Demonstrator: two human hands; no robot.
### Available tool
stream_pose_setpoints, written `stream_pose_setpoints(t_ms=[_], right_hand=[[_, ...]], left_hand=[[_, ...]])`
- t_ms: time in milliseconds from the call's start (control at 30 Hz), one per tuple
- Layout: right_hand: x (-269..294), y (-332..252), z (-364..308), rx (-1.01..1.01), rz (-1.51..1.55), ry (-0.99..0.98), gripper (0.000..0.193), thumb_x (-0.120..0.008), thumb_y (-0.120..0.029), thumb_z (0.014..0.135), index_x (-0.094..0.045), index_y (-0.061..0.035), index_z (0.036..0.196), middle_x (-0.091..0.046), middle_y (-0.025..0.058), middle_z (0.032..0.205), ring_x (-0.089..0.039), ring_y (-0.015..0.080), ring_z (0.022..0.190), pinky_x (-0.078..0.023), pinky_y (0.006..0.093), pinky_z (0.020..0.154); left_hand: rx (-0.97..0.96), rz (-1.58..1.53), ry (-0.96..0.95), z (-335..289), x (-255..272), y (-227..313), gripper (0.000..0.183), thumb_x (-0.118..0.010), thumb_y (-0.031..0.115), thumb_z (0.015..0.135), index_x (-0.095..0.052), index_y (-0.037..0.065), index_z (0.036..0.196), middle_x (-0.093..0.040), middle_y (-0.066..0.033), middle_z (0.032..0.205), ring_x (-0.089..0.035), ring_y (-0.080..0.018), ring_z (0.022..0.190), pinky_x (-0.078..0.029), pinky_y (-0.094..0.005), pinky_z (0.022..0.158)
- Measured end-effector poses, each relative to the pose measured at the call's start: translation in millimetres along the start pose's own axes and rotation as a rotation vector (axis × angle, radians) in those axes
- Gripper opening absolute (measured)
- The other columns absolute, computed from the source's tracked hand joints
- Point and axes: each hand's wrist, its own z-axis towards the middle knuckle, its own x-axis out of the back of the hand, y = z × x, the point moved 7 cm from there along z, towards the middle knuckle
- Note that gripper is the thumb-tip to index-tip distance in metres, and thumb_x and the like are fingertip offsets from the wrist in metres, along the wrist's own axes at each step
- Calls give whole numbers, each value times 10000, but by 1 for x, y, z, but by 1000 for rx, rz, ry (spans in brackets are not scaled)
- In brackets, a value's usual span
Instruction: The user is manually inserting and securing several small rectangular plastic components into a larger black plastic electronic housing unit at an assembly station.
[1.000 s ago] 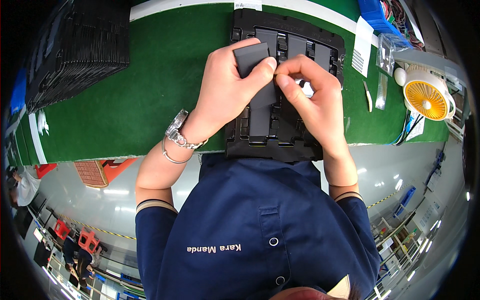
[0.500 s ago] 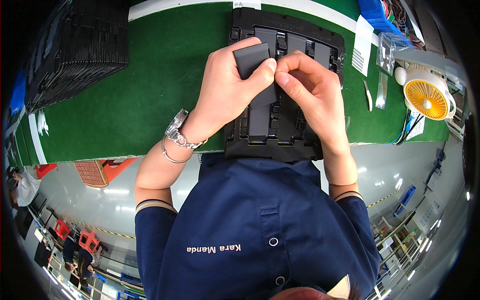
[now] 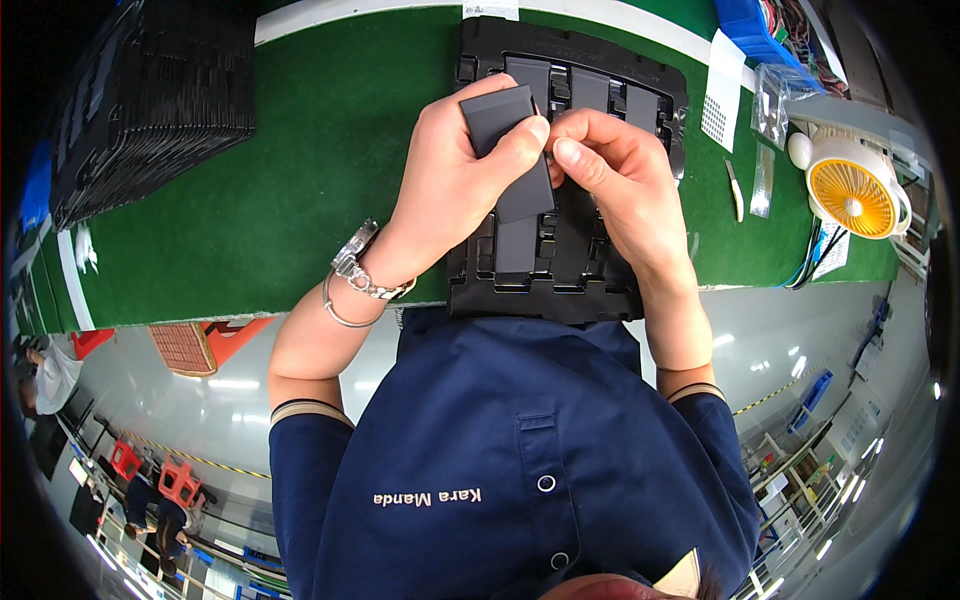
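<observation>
My left hand (image 3: 452, 168) is closed round a flat black rectangular block (image 3: 497, 110), tilted above a black moulded plastic tray (image 3: 545, 302). The thumb lies across the block's face, and its lower end shows below the hand. At the block's right edge, my right hand (image 3: 625, 180) has thumb and forefinger pinched together. Whatever sits between those fingertips is too small or hidden to make out. Under both hands, the tray's long slots carry similar dark grey blocks (image 3: 517, 248), partly covered by the hands.
A tall stack of black trays (image 3: 160, 100) stands on the green mat at left. To the right are a small white-and-orange fan (image 3: 852, 200), a knife (image 3: 736, 192), a printed sheet (image 3: 723, 95), clear plastic bags (image 3: 770, 105) and a blue bin (image 3: 765, 40) with wires.
My right hand has shifted slightly, its thumb tip a little higher at the block's edge. The left hand keeps its hold on the block, almost still.
</observation>
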Motion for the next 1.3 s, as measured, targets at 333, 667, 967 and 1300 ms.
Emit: stream_pose_setpoints(t_ms=[333, 667, 967, 1300], right_hand=[[-4, -5, -5, 12, -66, 48, 232, -611, -216, 946, -632, 9, 896, -598, -1, 774, -531, 63, 748, -447, 226, 714], [1, -8, -3, 28, -23, 2, 212, -607, -199, 947, -636, 5, 896, -593, -5, 748, -534, 62, 707, -444, 224, 666], [1, -16, -9, 44, -244, 69, 187, -643, -158, 919, -639, 9, 833, -586, -3, 691, -536, 58, 681, -430, 216, 642], [5, -21, -18, 129, -186, 118, 208, -643, -84, 883, -619, -18, 1079, -622, 15, 825, -545, 75, 749, -452, 238, 700]], left_hand=[[15, -119, -40, 0, -4, 2, 187, -613, 132, 887, -551, 12, 758, -555, 23, 682, -502, -37, 630, -426, -225, 560], [119, -289, -183, -1, -16, -1, 193, -564, 227, 960, -524, 39, 963, -612, -23, 795, -623, -86, 699, -505, -229, 635], [85, 67, -217, -2, -14, -1, 219, -519, 278, 975, -525, 61, 949, -500, 51, 778, -464, -20, 725, -393, -187, 647], [-36, 271, -282, -6, -24, -10, 368, -466, 390, 1004, -467, 23, 985, -481, -49, 695, -495, -152, 658, -408, -296, 626]])
